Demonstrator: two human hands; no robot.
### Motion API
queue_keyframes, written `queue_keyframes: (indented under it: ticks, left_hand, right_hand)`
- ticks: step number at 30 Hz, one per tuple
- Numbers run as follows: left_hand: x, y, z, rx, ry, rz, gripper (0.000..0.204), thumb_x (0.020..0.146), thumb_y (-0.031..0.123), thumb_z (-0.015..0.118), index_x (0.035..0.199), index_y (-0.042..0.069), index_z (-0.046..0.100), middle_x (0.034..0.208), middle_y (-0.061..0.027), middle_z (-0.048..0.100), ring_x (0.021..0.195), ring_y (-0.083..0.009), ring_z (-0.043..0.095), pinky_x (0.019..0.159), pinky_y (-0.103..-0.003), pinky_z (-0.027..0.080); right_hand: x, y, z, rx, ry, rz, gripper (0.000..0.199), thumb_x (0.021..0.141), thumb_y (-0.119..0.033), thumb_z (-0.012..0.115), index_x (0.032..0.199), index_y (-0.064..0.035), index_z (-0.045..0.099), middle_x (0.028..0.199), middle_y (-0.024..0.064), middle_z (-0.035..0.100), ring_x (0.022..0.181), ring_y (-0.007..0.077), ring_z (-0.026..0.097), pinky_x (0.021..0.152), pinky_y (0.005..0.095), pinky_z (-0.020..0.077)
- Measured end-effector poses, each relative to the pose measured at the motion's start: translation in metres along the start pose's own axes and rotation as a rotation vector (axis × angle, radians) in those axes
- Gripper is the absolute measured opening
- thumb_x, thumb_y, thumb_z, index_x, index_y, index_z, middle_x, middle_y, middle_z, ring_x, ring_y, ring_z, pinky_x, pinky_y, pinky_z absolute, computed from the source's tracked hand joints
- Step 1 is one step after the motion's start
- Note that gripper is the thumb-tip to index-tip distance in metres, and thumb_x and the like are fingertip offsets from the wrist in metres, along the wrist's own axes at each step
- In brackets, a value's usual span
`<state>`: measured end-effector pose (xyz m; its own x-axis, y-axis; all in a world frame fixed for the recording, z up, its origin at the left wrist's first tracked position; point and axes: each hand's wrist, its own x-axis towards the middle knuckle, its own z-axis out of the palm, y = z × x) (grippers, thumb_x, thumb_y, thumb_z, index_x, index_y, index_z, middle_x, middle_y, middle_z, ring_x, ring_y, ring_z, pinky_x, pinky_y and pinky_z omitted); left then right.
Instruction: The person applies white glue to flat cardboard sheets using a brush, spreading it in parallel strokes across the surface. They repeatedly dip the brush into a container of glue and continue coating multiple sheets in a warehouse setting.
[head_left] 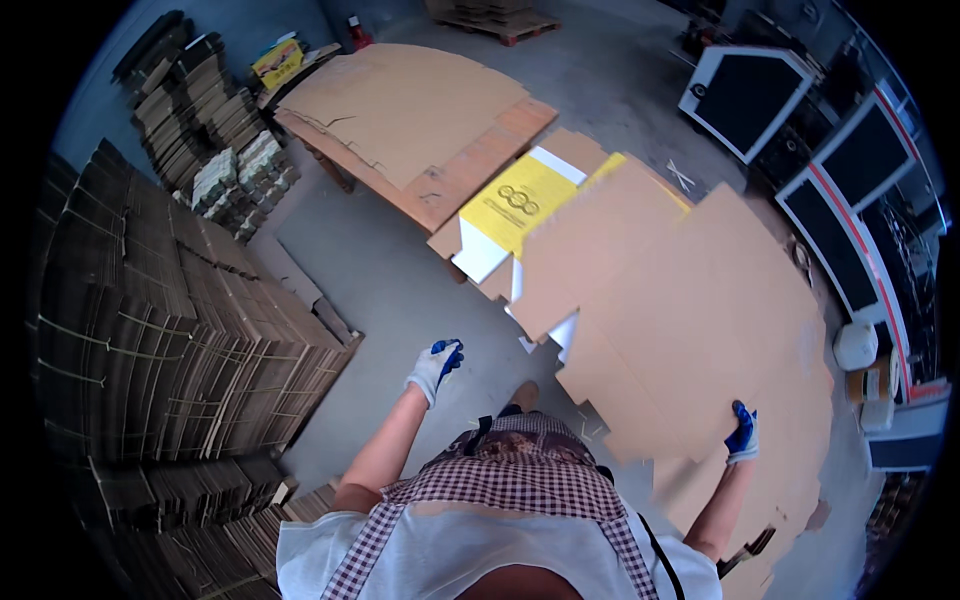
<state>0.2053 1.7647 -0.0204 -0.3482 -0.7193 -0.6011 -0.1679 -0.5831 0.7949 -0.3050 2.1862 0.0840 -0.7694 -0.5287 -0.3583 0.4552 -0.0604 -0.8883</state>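
I wear white work gloves with blue-coated fingers and palms. My left hand (437, 368) is held over the grey floor, its fingers curled into a fist and nothing showing in them. My right hand (742, 436) is over the right part of a large flat cardboard sheet (660, 290), its fingers partly stretched out; whether it touches the sheet is unclear. The big brown sheet lies over other flat cardboard (800, 400). From beneath its far left edge shows a yellow and white printed carton blank (517, 200).
A wooden table (440, 195) with brown cardboard sheets (400, 105) stands ahead. Tall strapped stacks of folded cardboard (170, 340) line the left. Dark-panelled machinery (840, 235) and white jugs (856, 347) stand at the right. Strap scraps (590, 427) lie on the floor.
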Motion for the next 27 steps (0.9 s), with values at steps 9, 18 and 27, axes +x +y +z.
queue_keyframes:
  ticks: [9,18,27]
  left_hand:
    - [0.144,0.143,-0.075,0.893,0.477,0.365,0.062,0.084,0.044,0.071,0.133,0.010,0.054,0.119,-0.0126,0.064,0.106,-0.0253,0.063,0.089,-0.034,0.050]
    - [0.332,0.286,-0.118,1.438,0.388,0.456,0.091,0.086,0.067,0.051,0.155,0.017,0.022,0.159,-0.0154,0.023,0.148,-0.0317,0.020,0.118,-0.053,0.017]
    - [0.310,0.238,-0.166,1.473,0.250,0.726,0.089,0.081,0.067,0.056,0.147,0.011,0.038,0.140,-0.0124,0.050,0.132,-0.0284,0.043,0.114,-0.050,0.022]
  right_hand:
    - [0.065,-0.023,-0.022,-0.749,0.089,0.128,0.036,0.084,-0.020,0.071,0.115,-0.0071,0.058,0.093,0.0054,0.064,0.080,0.0229,0.062,0.070,0.0376,0.0531]
    - [0.055,0.033,0.092,-1.310,0.785,0.028,0.054,0.087,-0.012,0.066,0.138,-0.0092,0.052,0.088,0.0043,0.069,0.070,0.0132,0.060,0.065,0.0326,0.0516]
    - [0.066,0.110,0.376,-1.140,0.369,0.005,0.048,0.088,-0.007,0.067,0.135,-0.0085,0.057,0.097,0.0055,0.069,0.086,0.0109,0.062,0.079,0.0261,0.0520]
